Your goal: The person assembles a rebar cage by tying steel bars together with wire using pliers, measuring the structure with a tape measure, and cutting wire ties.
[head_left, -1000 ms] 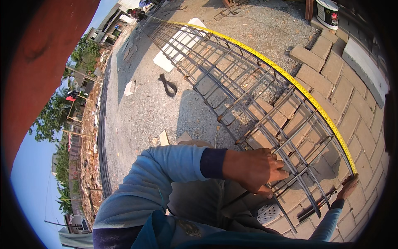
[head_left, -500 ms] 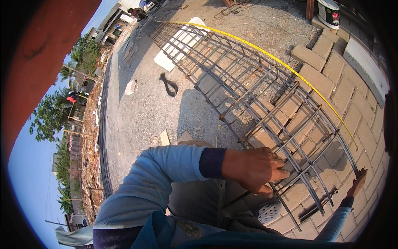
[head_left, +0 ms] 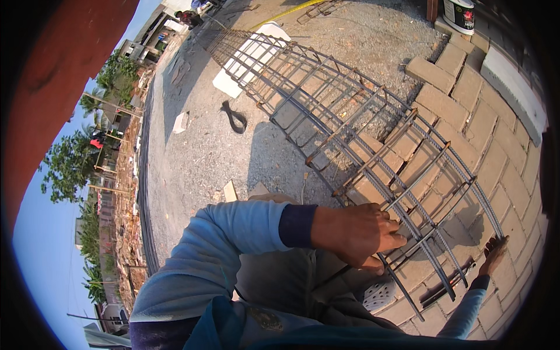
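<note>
A long rebar cage [head_left: 361,157] of ribbed bars tied with square stirrups stretches from my hands toward the far upper left. My left hand [head_left: 361,236] is closed over a bar at the cage's near left end, fingers curled and thumb below. Out to the right, my right hand [head_left: 494,258] has its fingers bent around the end of the outermost long bar; part of this grip is hard to see. A yellow measuring tape [head_left: 289,14] shows at the far top, beyond the cage.
Paving blocks [head_left: 490,140] lie under the cage's near end. A white board [head_left: 233,81] lies beneath its far part, on gravel. A bundle of dark tie wire [head_left: 233,118] is on the left. At top right stand a bucket [head_left: 459,16] and a concrete kerb [head_left: 513,93].
The yellow tape, which ran along the cage's right side down to near my right hand, has gone from there and now shows only far off. Both hands stay almost in place.
</note>
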Demonstrator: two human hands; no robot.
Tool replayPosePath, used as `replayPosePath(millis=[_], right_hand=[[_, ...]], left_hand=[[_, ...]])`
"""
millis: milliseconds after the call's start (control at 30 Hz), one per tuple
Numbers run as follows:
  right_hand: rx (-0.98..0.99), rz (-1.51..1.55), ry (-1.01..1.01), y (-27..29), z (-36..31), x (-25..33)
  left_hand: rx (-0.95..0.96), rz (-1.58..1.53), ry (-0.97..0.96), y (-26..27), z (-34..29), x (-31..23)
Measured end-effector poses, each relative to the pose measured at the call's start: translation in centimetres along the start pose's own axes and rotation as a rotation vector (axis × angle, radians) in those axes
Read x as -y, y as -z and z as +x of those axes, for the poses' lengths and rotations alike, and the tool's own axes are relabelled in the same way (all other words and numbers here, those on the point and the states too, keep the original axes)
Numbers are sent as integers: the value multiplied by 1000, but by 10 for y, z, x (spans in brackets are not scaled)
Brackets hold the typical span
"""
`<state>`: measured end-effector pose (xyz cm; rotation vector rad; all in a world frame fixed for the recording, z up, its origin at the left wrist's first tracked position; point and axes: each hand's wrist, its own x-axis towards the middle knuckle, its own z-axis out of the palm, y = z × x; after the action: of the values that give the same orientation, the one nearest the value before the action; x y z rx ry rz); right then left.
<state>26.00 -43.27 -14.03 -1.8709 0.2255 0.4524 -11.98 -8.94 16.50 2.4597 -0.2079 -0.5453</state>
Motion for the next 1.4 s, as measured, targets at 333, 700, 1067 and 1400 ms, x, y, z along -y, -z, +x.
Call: replayPosePath(millis=[333, 700, 1067, 1400], right_hand=[[-42, 73, 20, -20, -35, 27], [-64, 47, 45, -21, -34, 26], [31, 24, 51, -4, -6, -1], [12, 63, 51, -7, -4, 1]], left_hand=[[6, 2, 12, -2, 1, 1], [-15, -14, -16, -2, -1, 4], [11, -10, 10, 1, -3, 2], [39, 18, 18, 4, -2, 1]])
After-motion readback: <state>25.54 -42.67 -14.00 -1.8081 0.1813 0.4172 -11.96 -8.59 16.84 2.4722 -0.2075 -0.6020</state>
